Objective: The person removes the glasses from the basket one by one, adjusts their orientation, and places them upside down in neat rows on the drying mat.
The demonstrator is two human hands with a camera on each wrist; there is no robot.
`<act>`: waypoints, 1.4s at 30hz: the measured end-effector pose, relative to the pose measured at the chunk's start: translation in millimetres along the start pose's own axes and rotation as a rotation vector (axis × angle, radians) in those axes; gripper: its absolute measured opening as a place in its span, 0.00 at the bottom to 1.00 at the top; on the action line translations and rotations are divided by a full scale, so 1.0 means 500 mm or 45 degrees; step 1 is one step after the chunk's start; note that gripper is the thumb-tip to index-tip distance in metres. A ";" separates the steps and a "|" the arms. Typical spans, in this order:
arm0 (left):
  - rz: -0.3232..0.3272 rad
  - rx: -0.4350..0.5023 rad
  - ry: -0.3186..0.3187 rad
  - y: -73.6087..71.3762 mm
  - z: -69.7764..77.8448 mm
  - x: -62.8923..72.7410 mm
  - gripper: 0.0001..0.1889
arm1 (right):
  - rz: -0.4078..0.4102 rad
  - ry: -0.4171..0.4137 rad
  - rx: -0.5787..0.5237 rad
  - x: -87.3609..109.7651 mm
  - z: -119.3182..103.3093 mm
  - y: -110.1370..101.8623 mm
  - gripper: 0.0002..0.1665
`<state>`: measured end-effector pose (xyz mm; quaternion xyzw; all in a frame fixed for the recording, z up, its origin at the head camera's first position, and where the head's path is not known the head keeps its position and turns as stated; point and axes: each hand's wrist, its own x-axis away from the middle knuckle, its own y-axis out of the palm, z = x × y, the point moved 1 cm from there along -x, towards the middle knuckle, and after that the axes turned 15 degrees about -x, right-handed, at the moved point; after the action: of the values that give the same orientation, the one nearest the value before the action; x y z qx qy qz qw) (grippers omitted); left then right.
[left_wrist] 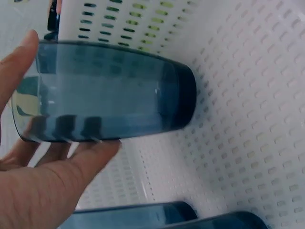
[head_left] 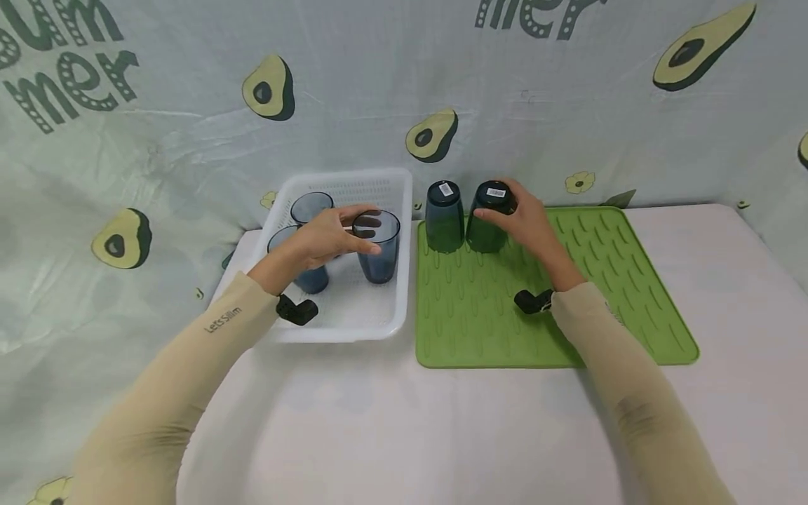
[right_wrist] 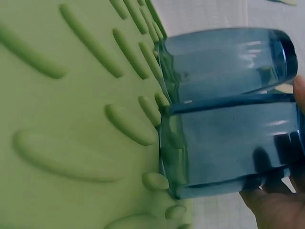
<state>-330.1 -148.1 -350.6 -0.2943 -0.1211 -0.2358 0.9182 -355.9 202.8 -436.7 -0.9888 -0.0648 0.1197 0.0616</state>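
My left hand (head_left: 327,238) grips an upright blue drinking glass (head_left: 379,265) near its rim, thumb on one side and fingers on the other. This glass (left_wrist: 119,90) is inside the white basket (head_left: 401,301), by its right wall. Two more blue glasses (head_left: 312,205) stand upright in the basket, partly behind the left hand and wrist. With its fingers around the base end, my right hand (head_left: 529,223) holds an upside-down glass (head_left: 485,235) whose rim is at the green mat (right_wrist: 71,100). Close beside it, another upturned glass (head_left: 445,223) stands on the mat.
The basket has perforated walls and sits left of the ribbed mat on a white-covered table (head_left: 404,421). Behind them hangs an avocado-print sheet (head_left: 353,105). Black wrist cameras (head_left: 297,310) stick out below both hands.
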 end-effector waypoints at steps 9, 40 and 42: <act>0.035 -0.073 -0.049 0.006 0.009 0.002 0.42 | -0.064 0.048 0.013 -0.022 0.000 -0.009 0.41; 0.171 -0.518 0.033 0.007 0.050 0.036 0.46 | -0.117 0.126 -0.064 -0.024 -0.001 -0.013 0.42; 0.211 -0.518 0.049 0.003 0.065 0.054 0.46 | -0.112 0.123 -0.067 -0.025 -0.003 -0.014 0.43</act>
<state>-308.7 -137.2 -315.6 -0.4778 -0.0289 -0.1847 0.8583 -368.3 207.7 -431.4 -0.9909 -0.1083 0.0672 0.0439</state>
